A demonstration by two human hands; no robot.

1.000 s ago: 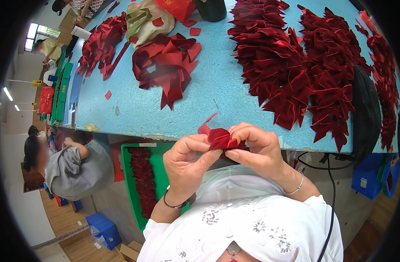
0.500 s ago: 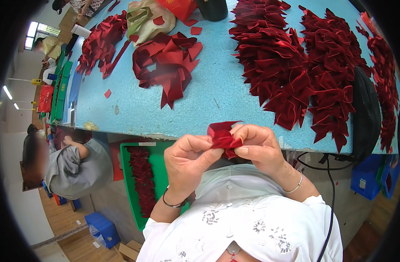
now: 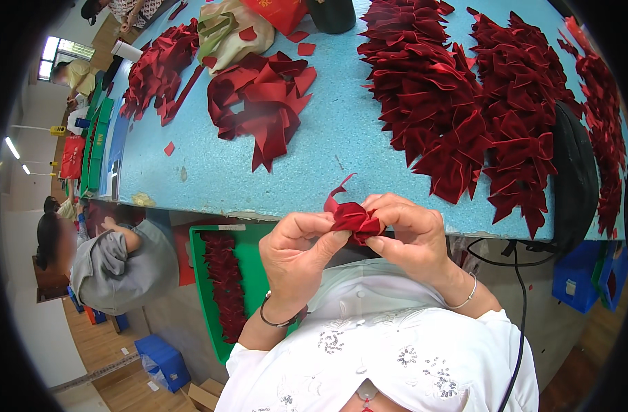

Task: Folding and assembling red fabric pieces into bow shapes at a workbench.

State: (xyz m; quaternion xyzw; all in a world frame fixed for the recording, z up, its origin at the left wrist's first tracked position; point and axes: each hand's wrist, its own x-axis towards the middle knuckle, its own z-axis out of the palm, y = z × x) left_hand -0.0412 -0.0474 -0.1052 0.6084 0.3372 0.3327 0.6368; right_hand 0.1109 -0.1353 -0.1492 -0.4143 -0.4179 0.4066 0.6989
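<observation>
Between my two hands is a dark red velvet ribbon bow (image 3: 355,221), held just off the near edge of the blue table. My left hand (image 3: 297,244) pinches its left side between thumb and fingers. My right hand (image 3: 413,233) grips its right side the same way. A loose ribbon tail curls up from the bow's upper left. Beyond my hands, a tangle of cut red ribbon strips (image 3: 259,103) lies on the table. Finished-looking bows stand packed in a thick row (image 3: 431,89), with another row of bows (image 3: 516,117) to its right.
A green tray (image 3: 259,240) with a row of bows sits below the table edge at left. A black bag (image 3: 575,182) hangs over the right edge, with a black cable (image 3: 521,309). A person in grey (image 3: 125,264) sits at left. A cloth bag (image 3: 235,31) lies farther back.
The wide loop at the bow's upper left has become a thin tail that points up. My hands have shifted only slightly, both still on the bow.
</observation>
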